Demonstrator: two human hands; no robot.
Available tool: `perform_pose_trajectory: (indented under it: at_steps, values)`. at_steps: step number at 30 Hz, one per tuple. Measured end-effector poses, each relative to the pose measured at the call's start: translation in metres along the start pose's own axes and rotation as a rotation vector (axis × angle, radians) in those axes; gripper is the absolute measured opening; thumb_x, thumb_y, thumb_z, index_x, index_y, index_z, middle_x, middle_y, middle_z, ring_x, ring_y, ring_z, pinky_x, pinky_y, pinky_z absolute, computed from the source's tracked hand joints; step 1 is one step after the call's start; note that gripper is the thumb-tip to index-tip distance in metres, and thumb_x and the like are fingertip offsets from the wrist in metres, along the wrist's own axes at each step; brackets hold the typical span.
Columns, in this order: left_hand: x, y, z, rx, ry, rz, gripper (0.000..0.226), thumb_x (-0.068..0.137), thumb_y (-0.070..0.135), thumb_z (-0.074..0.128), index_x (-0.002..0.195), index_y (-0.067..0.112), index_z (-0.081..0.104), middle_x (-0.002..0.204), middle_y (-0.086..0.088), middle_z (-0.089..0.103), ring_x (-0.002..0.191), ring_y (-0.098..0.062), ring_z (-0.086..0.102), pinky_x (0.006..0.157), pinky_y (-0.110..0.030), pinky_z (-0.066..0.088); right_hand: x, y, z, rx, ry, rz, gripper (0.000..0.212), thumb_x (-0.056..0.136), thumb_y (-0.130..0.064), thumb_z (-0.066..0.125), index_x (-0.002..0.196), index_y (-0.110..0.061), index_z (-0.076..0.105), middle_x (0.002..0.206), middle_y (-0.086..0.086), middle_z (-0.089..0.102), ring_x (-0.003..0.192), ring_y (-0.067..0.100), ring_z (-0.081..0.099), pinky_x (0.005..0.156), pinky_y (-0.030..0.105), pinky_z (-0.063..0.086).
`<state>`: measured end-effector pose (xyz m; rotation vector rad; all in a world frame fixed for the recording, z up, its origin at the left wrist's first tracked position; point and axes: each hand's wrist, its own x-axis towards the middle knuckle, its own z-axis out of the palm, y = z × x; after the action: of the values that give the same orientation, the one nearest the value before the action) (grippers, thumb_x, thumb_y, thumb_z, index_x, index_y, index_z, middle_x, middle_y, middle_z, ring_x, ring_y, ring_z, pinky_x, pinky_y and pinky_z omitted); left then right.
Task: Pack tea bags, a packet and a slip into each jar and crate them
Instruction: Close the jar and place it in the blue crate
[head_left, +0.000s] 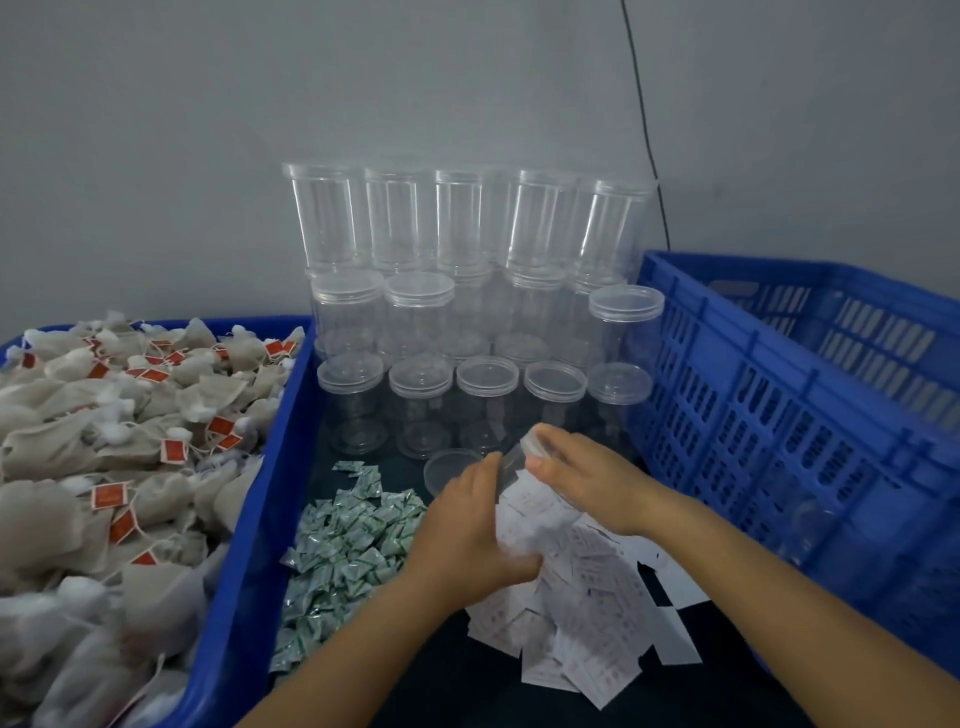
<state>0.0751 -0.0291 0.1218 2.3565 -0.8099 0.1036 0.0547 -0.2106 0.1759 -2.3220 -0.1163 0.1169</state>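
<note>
A clear plastic jar (514, 462) lies tilted between my hands above the pile of white slips (587, 603). My left hand (467, 530) grips its lower end. My right hand (587, 483) curls round its upper end near the rim. The jar is blurred and I cannot tell what is inside. A loose clear lid (448, 467) lies on the dark table just left of the jar. Green-and-white packets (353, 545) form a heap left of my left hand. Tea bags (104, 467) with red tags fill the blue bin (260, 493) on the left.
Lidded clear jars (467, 312) stand stacked in rows against the grey wall. A large blue slatted crate (779, 415) stands at the right, its wall close to my right forearm. A black cable (649, 145) runs down the wall.
</note>
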Motion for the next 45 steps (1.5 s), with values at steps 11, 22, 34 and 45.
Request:
perform_pose_trajectory:
  at_steps: [11, 22, 34, 45]
  values:
    - [-0.010, 0.002, -0.017, 0.385, 0.099, 0.196, 0.099, 0.060, 0.049, 0.078, 0.143, 0.017, 0.035, 0.141, 0.005, 0.043, 0.127, -0.017, 0.044, 0.104, -0.034, 0.037, -0.003, 0.002, -0.019, 0.347, -0.226, 0.285, 0.106, 0.063, -0.085, 0.054, 0.154, -0.037, 0.028, 0.151, 0.011, 0.042, 0.116, 0.026, 0.061, 0.084, 0.037, 0.058]
    - [-0.012, -0.005, -0.010, 0.256, 0.048, 0.126, 0.099, 0.071, 0.053, 0.068, 0.150, 0.023, 0.014, 0.151, 0.011, 0.022, 0.137, -0.009, 0.023, 0.111, -0.026, 0.019, -0.010, 0.005, -0.024, 0.058, -0.182, -0.019, 0.068, 0.081, -0.028, 0.081, 0.134, -0.047, 0.043, 0.134, -0.015, 0.045, 0.125, 0.007, 0.050, 0.104, 0.031, 0.048]
    - [-0.023, 0.004, -0.010, 0.607, 0.442, 0.364, 0.071, 0.051, 0.017, 0.087, 0.118, 0.007, 0.066, 0.119, -0.012, 0.065, 0.109, -0.030, 0.063, 0.093, -0.047, 0.049, -0.008, 0.001, -0.013, 0.428, -0.265, 0.452, 0.110, 0.058, -0.088, 0.050, 0.140, -0.016, 0.048, 0.120, 0.024, 0.061, 0.084, 0.032, 0.074, 0.068, 0.036, 0.060]
    - [-0.032, -0.027, -0.009, -0.369, 0.041, -0.127, 0.102, 0.058, 0.047, 0.083, 0.142, 0.038, 0.027, 0.135, 0.014, 0.041, 0.120, -0.007, 0.047, 0.096, -0.030, 0.049, -0.017, 0.008, -0.035, 0.040, -0.171, -0.192, 0.080, 0.061, -0.033, 0.085, 0.120, -0.066, 0.041, 0.138, -0.029, 0.036, 0.129, -0.006, 0.042, 0.095, 0.012, 0.047]
